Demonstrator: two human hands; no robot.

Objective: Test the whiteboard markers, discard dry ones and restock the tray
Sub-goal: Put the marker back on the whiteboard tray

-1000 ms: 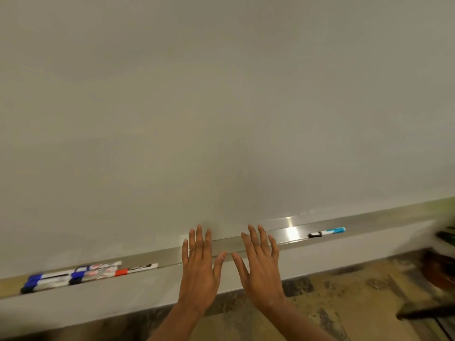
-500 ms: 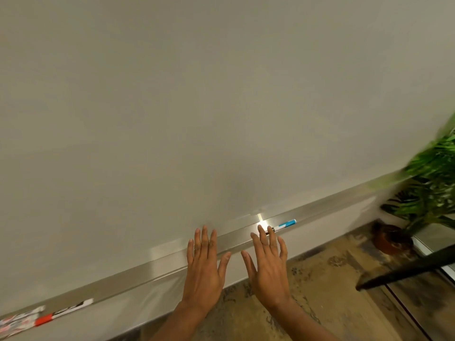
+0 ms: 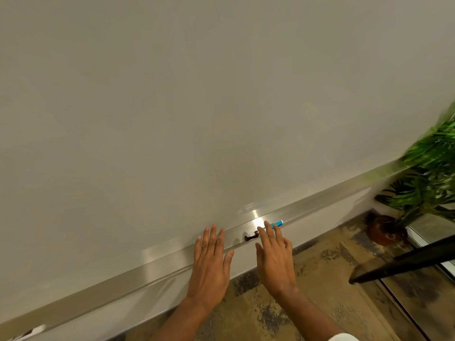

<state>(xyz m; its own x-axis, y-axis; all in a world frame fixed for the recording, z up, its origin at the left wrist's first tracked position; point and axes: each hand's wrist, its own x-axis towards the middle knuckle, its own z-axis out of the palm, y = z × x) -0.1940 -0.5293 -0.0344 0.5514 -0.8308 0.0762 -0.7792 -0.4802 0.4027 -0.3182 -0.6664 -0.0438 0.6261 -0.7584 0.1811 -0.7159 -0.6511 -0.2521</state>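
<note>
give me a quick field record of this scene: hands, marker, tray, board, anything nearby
left hand: open, flat, fingers spread, holding nothing, in front of the tray
right hand: open, empty, fingertips over the marker's middle
marker: lying in the tray, blue end to the right, black end to the left
tray: metal ledge under the board, another marker's end at far left
whiteboard: no marks visible
plant: potted, on the floor at right

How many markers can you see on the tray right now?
2. One marker with a blue end lies on the tray, partly behind the right hand fingertips. Another marker, blurred, sits at the far left edge; more may lie out of frame.
</note>
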